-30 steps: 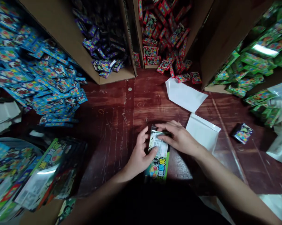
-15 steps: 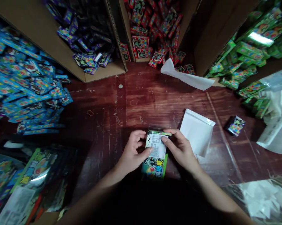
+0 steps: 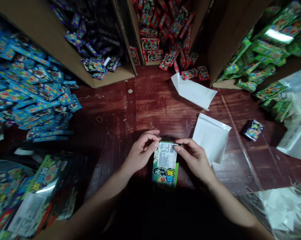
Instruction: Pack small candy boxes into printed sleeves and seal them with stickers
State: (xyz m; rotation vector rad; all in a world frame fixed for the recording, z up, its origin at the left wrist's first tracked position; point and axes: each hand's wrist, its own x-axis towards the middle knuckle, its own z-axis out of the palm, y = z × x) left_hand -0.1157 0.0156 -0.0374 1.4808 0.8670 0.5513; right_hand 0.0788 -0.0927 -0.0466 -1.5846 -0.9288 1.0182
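Note:
A green candy bag [image 3: 164, 175] with a printed white label [image 3: 166, 156] lies at the front middle of the table, close to my body. At its top left corner, my left hand [image 3: 139, 151] has thumb and index finger pinched together. My right hand [image 3: 193, 156] grips the opposite top corner, thumb on the front and fingers behind. The dark upper edge of the bag stretches between the two hands. What is inside the bag cannot be seen, and its bottom end fades into the shadow of my body.
Blue candy boxes [image 3: 40, 96] are heaped at left. Cartons hold purple [image 3: 95, 66], red [image 3: 150, 45] and green boxes [image 3: 267, 53]. White papers [image 3: 211, 138] lie right of my hands, near one purple box [image 3: 253, 130]. Stacked candy bags [image 3: 40, 186] sit at lower left.
The green-edged strip at the bag's top no longer shows, and more of the label is uncovered. My left thumb has moved up to the corner. The far white paper has settled flatter.

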